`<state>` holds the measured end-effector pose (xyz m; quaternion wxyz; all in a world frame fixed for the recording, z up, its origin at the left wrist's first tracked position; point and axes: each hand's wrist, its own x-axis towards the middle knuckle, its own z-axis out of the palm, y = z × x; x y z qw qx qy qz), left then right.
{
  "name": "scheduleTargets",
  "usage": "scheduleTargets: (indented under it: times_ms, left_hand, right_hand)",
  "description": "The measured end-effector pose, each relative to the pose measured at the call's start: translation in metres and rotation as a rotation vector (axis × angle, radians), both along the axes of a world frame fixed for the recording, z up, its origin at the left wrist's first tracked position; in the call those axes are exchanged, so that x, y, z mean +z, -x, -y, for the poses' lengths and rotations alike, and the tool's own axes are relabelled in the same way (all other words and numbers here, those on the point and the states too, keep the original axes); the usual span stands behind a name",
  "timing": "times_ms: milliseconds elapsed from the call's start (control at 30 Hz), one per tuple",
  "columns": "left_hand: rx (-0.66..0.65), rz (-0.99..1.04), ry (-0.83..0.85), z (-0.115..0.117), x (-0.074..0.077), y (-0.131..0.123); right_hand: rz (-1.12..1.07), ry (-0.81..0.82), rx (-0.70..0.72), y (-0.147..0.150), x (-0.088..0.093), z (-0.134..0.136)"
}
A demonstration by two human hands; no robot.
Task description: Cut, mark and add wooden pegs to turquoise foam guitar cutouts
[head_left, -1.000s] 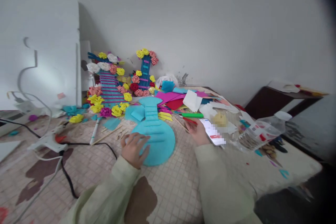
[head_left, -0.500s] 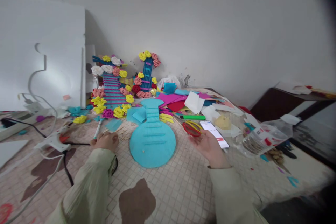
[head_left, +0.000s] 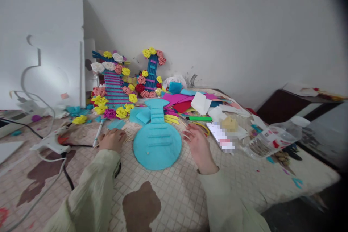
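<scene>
A blue guitar-shaped cutout (head_left: 157, 156) lies flat between my hands, with thin raised strips across its body and neck. My left hand (head_left: 112, 141) rests on the table left of it, fingers curled down beside some thin wooden sticks (head_left: 128, 135); what is under the fingertips is hidden. A white pen-like tube (head_left: 98, 133) lies against that hand. My right hand (head_left: 200, 148) is raised just right of the cutout, its fingers bent and apart. Behind it shows the yellow handle of scissors (head_left: 204, 129), partly covered by the hand.
Two flower-covered guitar shapes (head_left: 115, 87) (head_left: 152, 74) stand at the back. Coloured paper (head_left: 176, 98), a green cutter (head_left: 200, 118), a phone (head_left: 219, 136) and a plastic bottle (head_left: 272, 139) lie to the right. A power strip (head_left: 51, 143) with cables is at left.
My right hand has moved left, away from the phone and closer to the cutout, turning from palm-up. It now covers part of the scissors. My left hand stays near the sticks.
</scene>
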<state>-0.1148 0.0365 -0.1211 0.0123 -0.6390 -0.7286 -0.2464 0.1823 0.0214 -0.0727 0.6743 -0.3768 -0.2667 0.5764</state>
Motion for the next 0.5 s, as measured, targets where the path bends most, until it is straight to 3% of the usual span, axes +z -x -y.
scheduleTargets:
  times_ms: [100,233,400,500]
  left_hand:
    - [-0.068,0.097,-0.154,0.010,0.010,-0.019]
    - [-0.359,0.235,-0.254,0.028,0.016,-0.059]
    - [-0.503,0.351,-0.320,0.044,0.014,-0.087]
    - [-0.498,0.389,-0.334,0.046,0.013,-0.089]
  right_hand:
    - [0.270,-0.178,0.212,0.019,-0.005,0.009]
    - [0.652,-0.324,0.471,0.045,-0.011,0.022]
    - [0.836,-0.452,0.314,0.056,-0.011,0.019]
    - [0.916,-0.523,0.343,0.054,-0.009,0.013]
